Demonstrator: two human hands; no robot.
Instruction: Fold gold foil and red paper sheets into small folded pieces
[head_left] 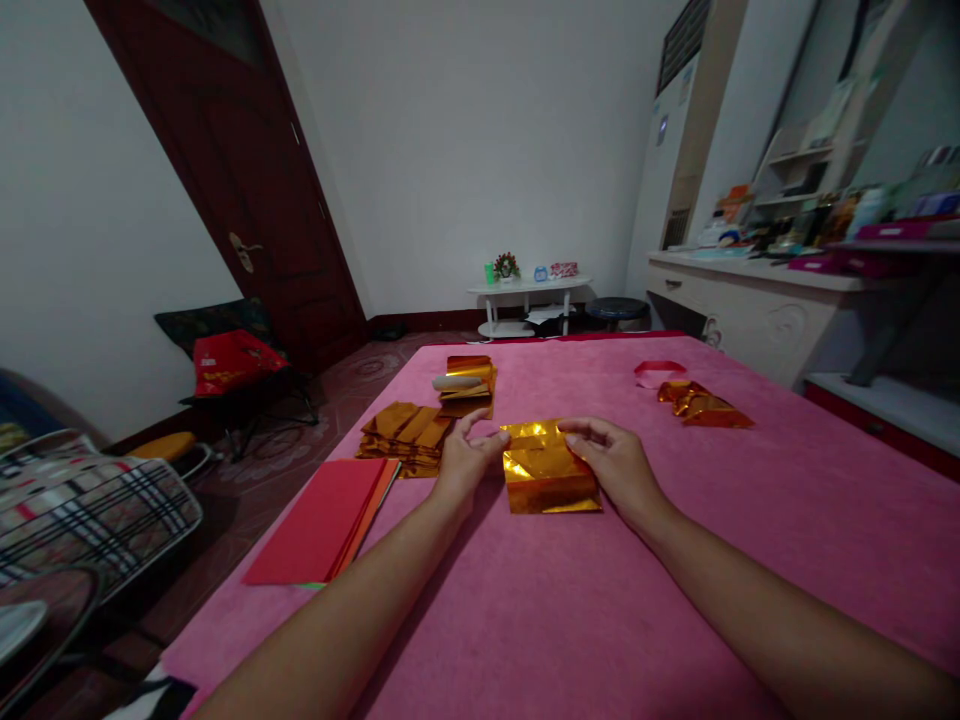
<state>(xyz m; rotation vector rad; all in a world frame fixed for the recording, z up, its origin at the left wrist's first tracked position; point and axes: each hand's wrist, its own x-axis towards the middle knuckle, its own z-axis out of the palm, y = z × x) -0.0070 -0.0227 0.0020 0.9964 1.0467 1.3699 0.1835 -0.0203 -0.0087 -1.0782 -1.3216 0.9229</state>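
A shiny gold foil paper, creased and partly folded over at its far edge, lies on the pink cloth of the table. My left hand pinches its far left corner between thumb and fingers. On the other side, my right hand grips its far right edge. Left of my left hand is a pile of folded gold papers. Behind that pile stands a stack of gold foil sheets with a grey oval object on it.
Red paper sheets lie at the table's left edge. Toward the right back are a folded gold foil piece and a pink ribbon-like ring. A chair with a red bag stands left; a cluttered white dresser stands right.
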